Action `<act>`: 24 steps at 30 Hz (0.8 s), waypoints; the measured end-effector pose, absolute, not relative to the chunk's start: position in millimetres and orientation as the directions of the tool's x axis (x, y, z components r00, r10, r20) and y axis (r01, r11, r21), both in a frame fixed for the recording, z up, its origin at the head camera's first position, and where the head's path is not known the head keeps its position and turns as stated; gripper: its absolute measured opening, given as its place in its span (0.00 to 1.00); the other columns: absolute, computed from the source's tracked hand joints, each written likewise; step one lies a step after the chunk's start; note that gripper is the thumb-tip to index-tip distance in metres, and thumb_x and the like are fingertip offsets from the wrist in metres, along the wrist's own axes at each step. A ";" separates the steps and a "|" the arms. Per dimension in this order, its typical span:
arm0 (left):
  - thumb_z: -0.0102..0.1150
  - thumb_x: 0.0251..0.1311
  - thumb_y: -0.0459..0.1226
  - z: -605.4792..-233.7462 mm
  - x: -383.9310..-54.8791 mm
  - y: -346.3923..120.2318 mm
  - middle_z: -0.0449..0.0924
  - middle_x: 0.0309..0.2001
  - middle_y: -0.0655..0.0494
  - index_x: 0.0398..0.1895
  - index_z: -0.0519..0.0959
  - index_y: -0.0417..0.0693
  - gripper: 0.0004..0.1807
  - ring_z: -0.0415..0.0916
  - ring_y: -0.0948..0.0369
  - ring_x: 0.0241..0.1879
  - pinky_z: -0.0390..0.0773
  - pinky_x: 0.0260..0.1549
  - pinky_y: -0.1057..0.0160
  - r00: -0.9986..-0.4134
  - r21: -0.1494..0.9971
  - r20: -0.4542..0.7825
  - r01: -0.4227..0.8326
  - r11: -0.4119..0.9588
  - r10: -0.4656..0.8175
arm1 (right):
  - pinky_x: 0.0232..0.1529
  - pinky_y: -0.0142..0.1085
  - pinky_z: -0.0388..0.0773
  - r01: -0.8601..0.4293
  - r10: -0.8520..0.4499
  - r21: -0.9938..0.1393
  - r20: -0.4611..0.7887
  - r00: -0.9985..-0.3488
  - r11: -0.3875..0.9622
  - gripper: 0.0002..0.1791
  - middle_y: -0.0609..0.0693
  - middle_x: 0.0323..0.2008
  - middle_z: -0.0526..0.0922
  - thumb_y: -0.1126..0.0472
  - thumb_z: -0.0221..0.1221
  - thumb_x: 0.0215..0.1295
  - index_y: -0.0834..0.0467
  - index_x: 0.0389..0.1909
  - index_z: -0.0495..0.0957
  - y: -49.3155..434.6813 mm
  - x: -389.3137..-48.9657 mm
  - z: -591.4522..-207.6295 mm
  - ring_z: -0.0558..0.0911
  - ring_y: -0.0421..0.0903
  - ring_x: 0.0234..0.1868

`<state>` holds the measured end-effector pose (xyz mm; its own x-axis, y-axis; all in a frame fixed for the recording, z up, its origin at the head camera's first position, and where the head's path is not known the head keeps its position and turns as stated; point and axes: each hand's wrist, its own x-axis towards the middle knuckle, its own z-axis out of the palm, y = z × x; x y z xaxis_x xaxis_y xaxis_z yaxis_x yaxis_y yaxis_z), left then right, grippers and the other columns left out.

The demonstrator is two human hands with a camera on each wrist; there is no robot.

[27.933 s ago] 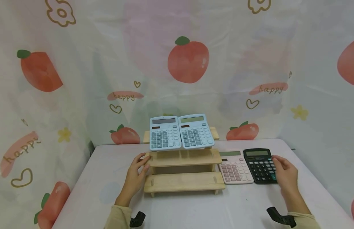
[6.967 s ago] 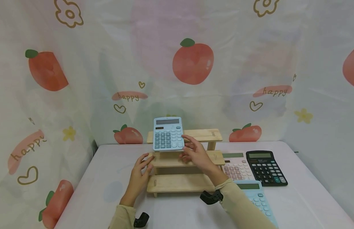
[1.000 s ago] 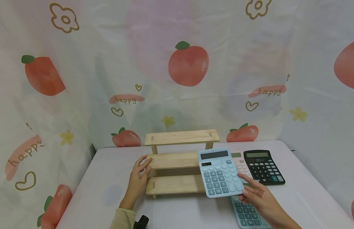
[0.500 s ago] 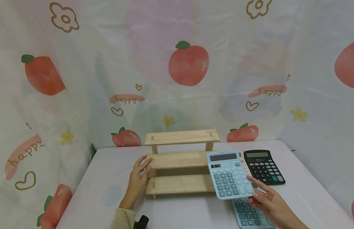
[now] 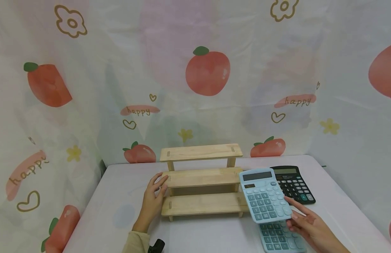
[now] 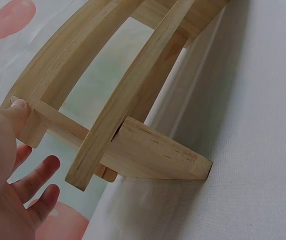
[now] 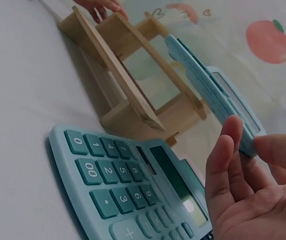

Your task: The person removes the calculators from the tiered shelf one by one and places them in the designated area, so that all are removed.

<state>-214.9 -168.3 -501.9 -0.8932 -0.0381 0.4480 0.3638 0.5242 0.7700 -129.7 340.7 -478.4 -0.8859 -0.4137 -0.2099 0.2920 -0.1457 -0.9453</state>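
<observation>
My right hand (image 5: 312,225) pinches a light blue calculator (image 5: 265,196) by its lower right corner, keys facing me. In the right wrist view this calculator (image 7: 218,90) is seen edge-on, raised and tilted, between thumb and fingers. Below it a second light blue calculator (image 5: 280,242) lies on the table, its upper part covered in the head view. My left hand (image 5: 152,196) holds the left end of the middle board of a three-tier wooden stand (image 5: 201,177). Seen from the left wrist, a fingertip (image 6: 18,103) presses the board's end while the other fingers hang loose.
A black calculator (image 5: 304,186) lies at the back right of the white-covered table (image 5: 195,235), partly behind the held one. The stand's three boards carry nothing. A fruit-patterned cloth (image 5: 208,116) hangs close behind the table.
Two light blue calculators stood on the top board earlier; both are off it now. Over the last second my right hand carried one rightward, covering the pink calculator. My left hand has stayed put.
</observation>
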 end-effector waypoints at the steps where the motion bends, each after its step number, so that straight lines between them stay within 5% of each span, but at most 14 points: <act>1: 0.59 0.71 0.38 -502.1 -214.9 -168.2 0.69 0.71 0.43 0.64 0.79 0.43 0.20 0.67 0.42 0.71 0.77 0.56 0.42 -0.893 0.770 0.447 0.363 0.525 -0.039 | 0.49 0.28 0.82 0.293 -0.413 -0.945 -0.211 -0.886 -0.146 0.30 0.38 0.45 0.83 0.62 0.39 0.84 0.16 0.56 0.71 343.0 -129.0 -478.8 0.84 0.39 0.43; 11: 0.58 0.71 0.38 -502.0 -214.3 -168.0 0.69 0.71 0.41 0.64 0.79 0.43 0.20 0.68 0.42 0.70 0.77 0.56 0.43 -0.896 0.770 0.443 0.357 0.528 -0.039 | 0.50 0.29 0.82 0.316 -0.431 -0.936 -0.224 -0.874 -0.153 0.30 0.39 0.45 0.82 0.61 0.38 0.84 0.15 0.57 0.70 361.6 -128.4 -487.3 0.84 0.39 0.43; 24: 0.59 0.70 0.38 -501.1 -214.1 -167.2 0.70 0.71 0.44 0.64 0.79 0.43 0.20 0.68 0.42 0.70 0.77 0.56 0.44 -0.899 0.776 0.436 0.349 0.526 -0.047 | 0.51 0.32 0.82 0.393 -0.211 -0.919 -0.392 -0.896 0.038 0.22 0.34 0.46 0.81 0.54 0.47 0.81 0.14 0.48 0.68 388.7 -119.6 -495.7 0.83 0.44 0.45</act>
